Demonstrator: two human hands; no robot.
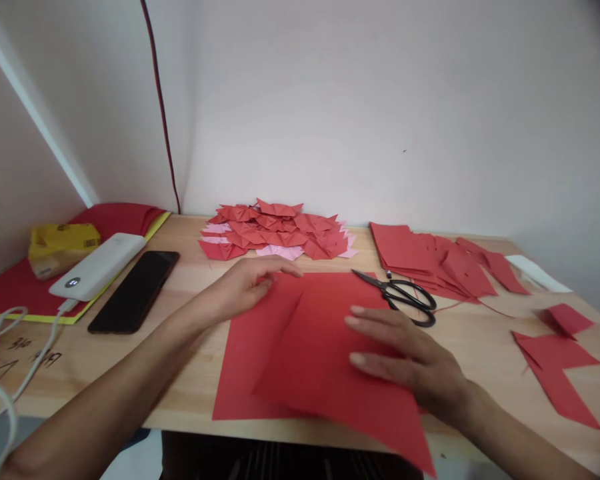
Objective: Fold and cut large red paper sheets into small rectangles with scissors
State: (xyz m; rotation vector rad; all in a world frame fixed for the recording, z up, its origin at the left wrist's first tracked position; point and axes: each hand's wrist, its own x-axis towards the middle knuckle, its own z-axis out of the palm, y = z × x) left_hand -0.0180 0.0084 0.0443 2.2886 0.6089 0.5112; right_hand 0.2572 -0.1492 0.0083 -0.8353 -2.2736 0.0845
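Two large red paper sheets [305, 347] lie overlapped on the wooden table [190, 393] in front of me. My left hand [247, 283] rests on the upper left corner of the sheets, fingers curled down onto the paper edge. My right hand [410, 357] lies flat on the top sheet, fingers stretched out and pointing left. Black scissors [405, 297] lie just beyond my right hand, shut, at the sheets' far right corner.
A pile of folded red and pink paper pieces [277, 230] sits by the wall. Cut red sheets [430, 257] and scraps [560, 353] lie at right. At left are a black phone [135, 290], a white power bank [97, 265] with cable, and a yellow packet [63, 247].
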